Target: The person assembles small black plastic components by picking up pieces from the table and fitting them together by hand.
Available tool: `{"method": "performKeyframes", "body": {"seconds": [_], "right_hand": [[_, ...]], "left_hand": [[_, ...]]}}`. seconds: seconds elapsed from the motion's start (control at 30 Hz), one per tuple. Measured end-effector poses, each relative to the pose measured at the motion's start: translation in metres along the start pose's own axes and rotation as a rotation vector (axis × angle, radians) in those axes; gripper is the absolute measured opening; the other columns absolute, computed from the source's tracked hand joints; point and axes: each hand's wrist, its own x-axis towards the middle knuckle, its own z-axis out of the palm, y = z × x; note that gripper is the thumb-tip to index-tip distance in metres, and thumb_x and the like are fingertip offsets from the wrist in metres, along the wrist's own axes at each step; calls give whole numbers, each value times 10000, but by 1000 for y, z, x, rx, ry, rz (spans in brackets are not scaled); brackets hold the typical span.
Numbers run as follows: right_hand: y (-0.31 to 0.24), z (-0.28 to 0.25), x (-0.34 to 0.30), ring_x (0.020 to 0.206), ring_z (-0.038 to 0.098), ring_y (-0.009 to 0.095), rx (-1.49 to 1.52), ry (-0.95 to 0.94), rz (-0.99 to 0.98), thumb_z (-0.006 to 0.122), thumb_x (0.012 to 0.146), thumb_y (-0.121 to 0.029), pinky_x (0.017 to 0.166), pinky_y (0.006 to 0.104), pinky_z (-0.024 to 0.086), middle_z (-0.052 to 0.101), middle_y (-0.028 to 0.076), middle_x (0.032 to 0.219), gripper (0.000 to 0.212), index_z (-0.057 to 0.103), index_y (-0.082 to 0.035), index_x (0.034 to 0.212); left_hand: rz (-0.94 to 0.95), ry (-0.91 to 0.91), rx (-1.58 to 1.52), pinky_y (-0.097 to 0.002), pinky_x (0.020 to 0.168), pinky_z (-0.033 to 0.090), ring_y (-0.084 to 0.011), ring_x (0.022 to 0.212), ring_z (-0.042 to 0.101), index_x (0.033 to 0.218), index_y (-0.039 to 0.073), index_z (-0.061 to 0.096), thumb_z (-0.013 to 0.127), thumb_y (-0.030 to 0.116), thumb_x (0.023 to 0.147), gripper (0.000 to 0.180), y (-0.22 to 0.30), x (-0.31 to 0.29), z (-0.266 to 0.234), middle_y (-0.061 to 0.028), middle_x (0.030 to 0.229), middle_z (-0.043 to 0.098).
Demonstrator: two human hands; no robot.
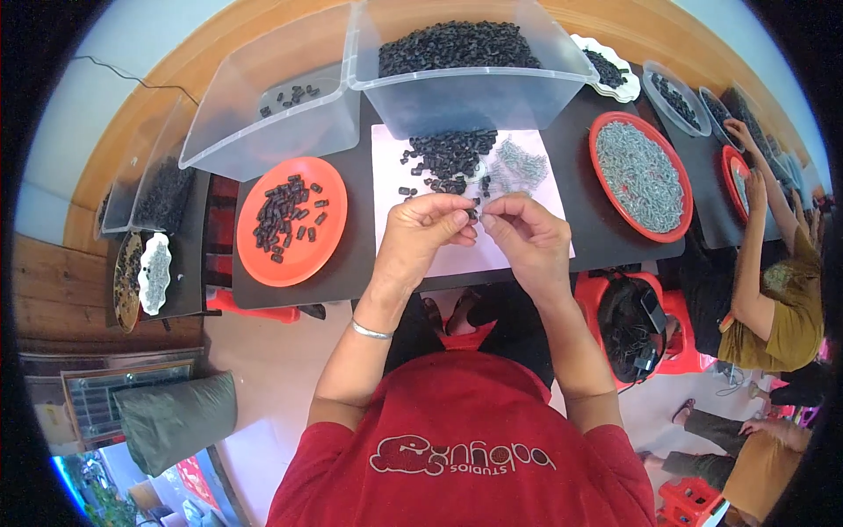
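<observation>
Over the nearer half of a pale, pinkish-white rectangular sheet [487,253], holding up a small black plastic piece [474,211]. Pinching it between thumb and forefinger of the bare left hand [421,233], with a shiny silver-coloured bangle [371,331] on the wrist. Holding thumb and forefinger of the bare right hand [532,235] close together just beside the piece; cannot tell whether gripping anything between them. On the farther half of the sheet, having a loose heap of black plastic pieces [450,160], with a scatter of thin, silvery metal screws [518,167] to its right. Underneath the sheet, working on a dark, flat tabletop [358,167]. Left of the sheet, having a round orange plastic plate [294,269], bearing a cluster of short black pieces [279,212]. Right of the sheet, having a round, red plastic tray [665,236] heaped with silvery screws [639,171]. Just beyond the sheet, facing a large, translucent rectangular plastic bin [479,98] piled with small black parts [457,48]; beyond the sheet to the left, facing a second translucent bin [263,136] with a few black pieces inside. Beyond the sheet and far to the right, seeing a white, scalloped dish [628,87] of black pieces.
</observation>
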Motion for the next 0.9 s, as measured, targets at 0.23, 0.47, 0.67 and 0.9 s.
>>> {"method": "performKeyframes", "body": {"seconds": [0.23,0.47,0.67,0.9], "right_hand": [[-9,-4,-5,727,613,132,-302,-55,-18,639,793,25,632,254,475,633,68,802,80,635,5,871],[-24,-12,-36,718,603,135,-349,-303,-147,697,732,38,626,250,465,630,68,788,103,631,-4,799],[-18,-11,-42,747,575,110,29,-378,439,694,741,58,645,236,457,590,45,777,118,628,-5,815],[8,-5,0,737,588,276,-683,-195,-193,601,792,17,654,352,469,575,133,795,96,642,19,879]], "left_hand": [[-26,19,94,-274,662,572,-156,722,658,986,-32,665,643,-11,843,147,6,-12,3,-104,857,674],[-271,-78,404,-246,626,556,-136,705,661,923,-42,654,648,-57,814,110,16,-54,0,-85,795,674],[-350,-206,159,-267,618,571,-157,686,668,927,-27,640,679,-40,799,134,5,-63,-12,-102,803,671],[-148,-106,-86,-280,685,559,-160,750,652,977,7,596,632,-12,848,136,11,-35,-27,-109,872,655]]}}
